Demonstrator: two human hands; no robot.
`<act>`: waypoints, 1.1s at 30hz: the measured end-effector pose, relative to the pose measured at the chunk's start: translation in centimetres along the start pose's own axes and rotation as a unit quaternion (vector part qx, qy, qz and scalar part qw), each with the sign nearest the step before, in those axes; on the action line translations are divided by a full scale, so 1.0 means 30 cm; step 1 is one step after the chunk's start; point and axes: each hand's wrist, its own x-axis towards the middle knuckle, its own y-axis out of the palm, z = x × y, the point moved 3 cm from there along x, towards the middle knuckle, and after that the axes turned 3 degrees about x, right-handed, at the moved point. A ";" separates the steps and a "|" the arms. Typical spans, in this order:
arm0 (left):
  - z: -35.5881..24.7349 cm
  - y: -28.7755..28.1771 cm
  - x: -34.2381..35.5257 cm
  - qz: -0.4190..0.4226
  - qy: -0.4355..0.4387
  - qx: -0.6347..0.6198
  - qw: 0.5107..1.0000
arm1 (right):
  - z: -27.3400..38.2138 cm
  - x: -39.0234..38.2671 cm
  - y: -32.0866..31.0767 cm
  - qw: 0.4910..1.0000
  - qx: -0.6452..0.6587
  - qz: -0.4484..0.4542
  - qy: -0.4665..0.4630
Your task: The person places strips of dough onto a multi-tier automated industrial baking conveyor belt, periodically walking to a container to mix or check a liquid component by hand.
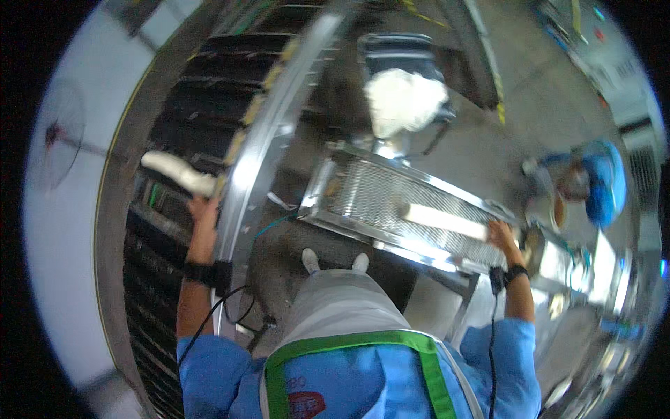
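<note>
Grasping the right roll [450, 221] over the mesh tray [364, 190] by its right end, likely the handiest, the right hand [501, 235] mirrors the left hand [203, 211], touching the left roll [172, 168] over dark slats [197, 127], fingers too blurred to tell their grip.

Between our left hand [203, 211] and the tray [363, 183] runs the metal rail [255, 164], so we could cross only over its top. Past it, a strip of floor [283, 251] lies open between rail and tray, with a thin cord [276, 225] across it. Over the tray we have room on the left part of the mesh; on the right part, the right roll [447, 221] lies in the way, up to our right hand [500, 234]. The left roll [174, 170] takes up the space just ahead of our left hand. Beyond the tray, the white heap [405, 101] blocks the middle; floor to its right leaves a passage before the crouching co-worker [604, 185].
</note>
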 end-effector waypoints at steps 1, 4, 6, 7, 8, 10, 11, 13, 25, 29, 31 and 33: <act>-0.046 0.023 -0.068 -0.062 -0.054 0.011 0.997 | 0.023 0.000 -0.034 0.996 0.091 0.007 0.002; 0.057 -0.012 -0.042 -0.095 -0.092 0.048 0.990 | 0.188 0.071 -0.319 0.965 0.257 0.038 -0.016; 0.087 -0.010 -0.015 -0.114 -0.083 0.098 0.985 | 0.454 0.045 -0.519 0.842 0.531 0.085 0.041; 0.077 -0.005 0.000 -0.116 -0.077 0.140 0.980 | 0.574 0.055 -0.591 0.846 0.526 0.084 0.029; 0.054 0.000 -0.024 -0.106 -0.061 0.121 0.985 | 0.697 0.070 -0.664 0.833 0.547 0.082 -0.016; 0.079 -0.021 -0.009 -0.137 -0.051 0.083 0.986 | 0.936 0.116 -0.789 0.813 0.564 0.067 -0.127; 0.071 -0.035 -0.019 -0.145 -0.057 0.067 0.985 | 1.048 0.143 -0.847 0.804 0.561 0.054 -0.190; 0.065 -0.040 -0.005 -0.126 -0.109 0.115 0.979 | 1.282 0.168 -0.962 0.737 0.631 0.086 -0.225; 0.228 0.034 0.107 -0.138 0.007 0.116 0.984 | 2.261 0.689 -0.903 0.657 0.595 0.254 -0.386; 0.256 0.030 0.114 -0.103 -0.021 0.025 0.994 | 2.169 0.764 -0.798 0.734 0.588 0.128 -0.315; 0.304 0.050 0.144 -0.150 0.020 0.036 0.988 | 2.015 0.753 -0.770 0.750 0.582 0.130 -0.286; 0.383 0.091 0.221 -0.184 0.056 0.096 0.977 | 1.784 0.764 -0.684 0.809 0.534 0.096 -0.228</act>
